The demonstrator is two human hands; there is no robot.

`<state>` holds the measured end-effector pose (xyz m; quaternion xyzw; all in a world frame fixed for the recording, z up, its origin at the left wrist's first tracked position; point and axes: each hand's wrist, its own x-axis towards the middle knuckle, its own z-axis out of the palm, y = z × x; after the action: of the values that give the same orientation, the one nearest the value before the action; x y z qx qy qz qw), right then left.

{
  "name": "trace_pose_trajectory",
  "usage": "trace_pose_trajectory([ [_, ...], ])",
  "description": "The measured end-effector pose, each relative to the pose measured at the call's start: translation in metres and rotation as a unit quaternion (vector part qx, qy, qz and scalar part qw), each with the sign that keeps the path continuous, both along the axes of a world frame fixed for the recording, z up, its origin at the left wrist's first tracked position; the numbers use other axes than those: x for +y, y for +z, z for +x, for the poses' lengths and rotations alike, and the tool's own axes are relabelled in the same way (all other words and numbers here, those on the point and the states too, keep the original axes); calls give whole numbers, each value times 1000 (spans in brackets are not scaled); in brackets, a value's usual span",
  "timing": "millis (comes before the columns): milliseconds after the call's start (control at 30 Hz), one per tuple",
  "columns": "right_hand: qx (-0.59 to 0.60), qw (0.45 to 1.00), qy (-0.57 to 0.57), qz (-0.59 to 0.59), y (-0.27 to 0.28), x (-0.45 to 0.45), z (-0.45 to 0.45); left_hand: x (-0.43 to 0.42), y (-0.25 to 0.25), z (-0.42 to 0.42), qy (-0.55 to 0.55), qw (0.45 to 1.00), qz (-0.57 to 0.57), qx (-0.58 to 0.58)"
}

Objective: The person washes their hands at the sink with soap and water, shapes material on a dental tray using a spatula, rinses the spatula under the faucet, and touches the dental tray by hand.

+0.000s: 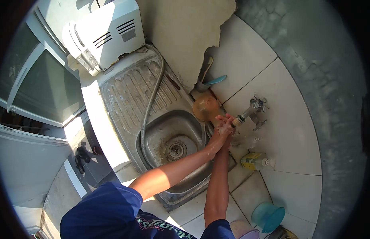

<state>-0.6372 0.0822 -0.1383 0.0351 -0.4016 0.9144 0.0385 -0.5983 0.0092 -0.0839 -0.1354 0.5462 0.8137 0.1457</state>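
Note:
Both my hands are together at the mouth of the tap, above the right rim of the metal sink. My left hand lies against my right hand, which is mostly hidden behind it. The skin looks wet. How the fingers of either hand are bent, and whether anything is between the palms, cannot be made out. Beside the hands stands an orange rounded container. A clear pump bottle and a yellow-labelled pump bottle are near my right wrist.
A grey hose runs over the ribbed drainboard into the basin. A white appliance stands at the upper left. Teal tub at the lower right. A blue-handled utensil leans near the wall. Dark shoes lie on the floor.

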Motion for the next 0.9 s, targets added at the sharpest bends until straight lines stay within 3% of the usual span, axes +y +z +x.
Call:
trace_pose_trajectory([
  [33,-47,982,-91,161,33,-25,7,-3,-8,-14,-12,1000,9,-7],
  [67,-98,926,-178,319,58,-43,19,-5,-15,-26,-25,999,18,-20],
  [100,-141,960,-73,231,68,-46,33,-7,-22,-40,-40,998,29,-34],
  [133,-143,959,-79,233,77,-55,45,-8,-26,-57,-54,997,38,-42],
  [200,-102,898,-162,397,88,-75,69,-5,-43,-72,-86,993,55,-60],
  [267,-100,870,-177,449,88,-83,90,-1,-49,-70,-108,993,55,-1],
  [333,-96,841,-190,498,88,-81,94,-2,-25,-67,-81,959,-243,123],
  [367,-74,827,-190,523,87,-73,92,-4,-15,-63,-84,959,-243,123],
  [433,-50,814,-195,545,86,-56,81,-16,-7,-60,-207,840,-419,277],
  [467,-28,772,-175,611,85,-46,72,-23,-13,-52,-209,837,-421,279],
  [500,-5,724,-154,672,84,-35,61,-29,-27,-42,-225,783,-448,369],
  [533,-3,726,-159,669,78,-23,47,-34,-33,-39,-238,718,-470,455],
  [567,0,842,-57,536,68,-8,34,-38,-29,-42,-239,715,-471,458],
  [600,4,923,47,381,61,1,24,-41,-22,-47,-306,734,-436,421],
  [633,-84,949,68,297,57,6,19,-40,-19,-51,-371,748,-398,380],
  [667,-82,950,64,295,53,12,15,-37,-16,-51,-373,745,-398,384],
  [700,-123,970,105,179,48,16,13,-33,-16,-50,-328,907,-211,155],
  [733,-164,974,148,59,44,18,14,-27,-21,-48,-244,965,0,-95],
  [767,-163,974,146,57,37,12,13,-10,-37,-52,-246,965,-2,-95],
  [800,-177,980,66,-55,31,-4,14,17,-78,-61,-109,980,136,-100],
  [833,-189,968,-14,-165,28,-16,16,34,-112,-66,35,957,269,-103],
  [900,-205,950,-32,-231,49,-30,26,44,-148,-83,3,964,242,-107],
])
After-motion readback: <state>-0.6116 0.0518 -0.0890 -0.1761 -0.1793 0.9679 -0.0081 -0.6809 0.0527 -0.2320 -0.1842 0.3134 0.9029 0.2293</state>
